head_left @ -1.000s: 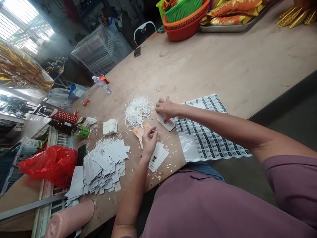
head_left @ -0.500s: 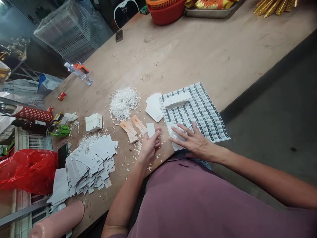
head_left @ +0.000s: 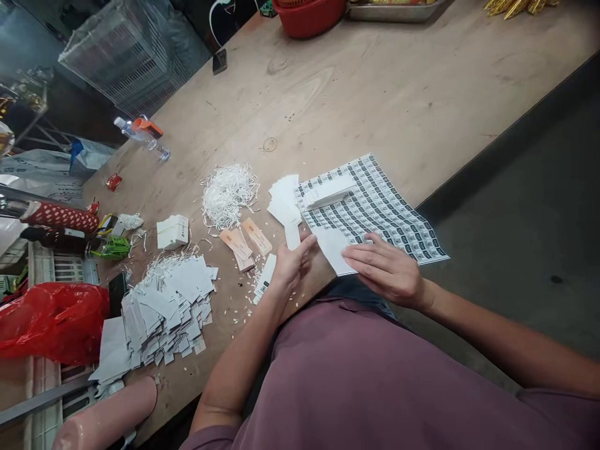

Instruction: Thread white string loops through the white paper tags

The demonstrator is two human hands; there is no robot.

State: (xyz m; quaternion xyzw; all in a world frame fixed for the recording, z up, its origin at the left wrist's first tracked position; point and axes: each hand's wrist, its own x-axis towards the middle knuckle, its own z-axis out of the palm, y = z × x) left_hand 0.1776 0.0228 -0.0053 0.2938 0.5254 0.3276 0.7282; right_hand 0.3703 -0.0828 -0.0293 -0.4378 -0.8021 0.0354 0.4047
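Between the thumb and fingers of my left hand (head_left: 294,265) is a narrow white card (head_left: 292,236). Under the left wrist side lies another white card (head_left: 265,276) with a small black label at its lower end. My right hand (head_left: 387,267) lies on the near corner of a sticker sheet (head_left: 375,194), fingers stretched out and close together. That corner is bare white backing, while printed black-and-white labels cover the rest. A stack of folded white cards (head_left: 330,191) rests on the sheet. Loose white cards (head_left: 284,201) lie at its left edge.
Left of my hands are orange-printed cards (head_left: 244,249), a heap of white strings (head_left: 229,195), a white card stack (head_left: 172,232) and a large pile of white tags (head_left: 171,312). Small white bits dot the table. Farther off stand a water bottle (head_left: 143,139) and a red basin (head_left: 309,17).
My right hand's spread fingers have drawn together, and the sheet's right part now ripples. A white card with a black label has appeared beside my left wrist. The view has shifted slightly.
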